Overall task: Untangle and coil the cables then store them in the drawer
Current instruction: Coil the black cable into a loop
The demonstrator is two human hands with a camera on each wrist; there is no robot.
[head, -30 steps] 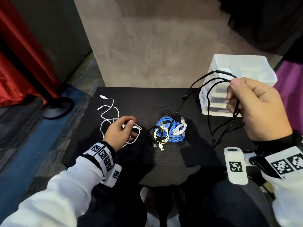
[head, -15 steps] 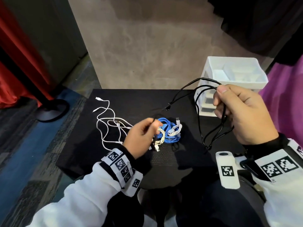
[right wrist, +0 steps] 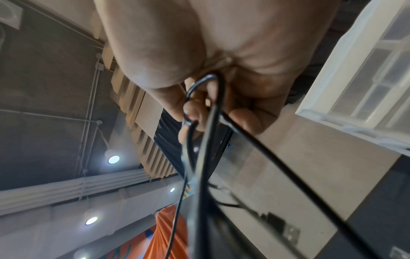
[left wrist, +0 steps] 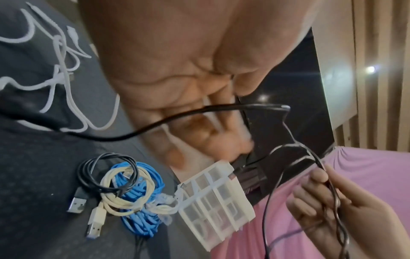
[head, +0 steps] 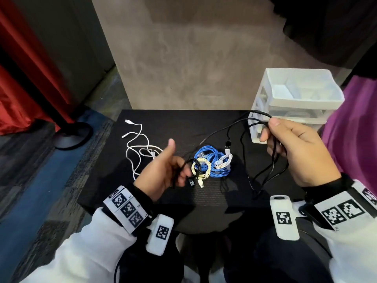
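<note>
A black table (head: 163, 123) fills the middle of the head view, and at its upper right stands the white drawer unit (head: 295, 103), its drawers seemingly all pushed in, though the fronts are hard to read from this angle. Left of centre a white cable (head: 133, 144) sprawls loose and uncoiled. At centre lies a small heap of bundles: a blue cable (head: 214, 170) underneath, a cream cable (head: 204, 170) and a short black coil (head: 193, 166) lying across it.

The step in hand looks like coiling one long black cable (head: 271, 160). The right hand (head: 302, 152), at right of the frame, has its fingers curled round several gathered loops that hang below it toward the table. The left hand (head: 163, 172), lower centre, is raised with thumb up; in the left wrist view the free run of that cable crosses its fingers (left wrist: 213, 126), which look only loosely bent about it, so a firm grip there is not certain.

The next move calls for the left hand to feed that free run up into another loop for the right hand, keeping the dangling end clear of the heap.
</note>
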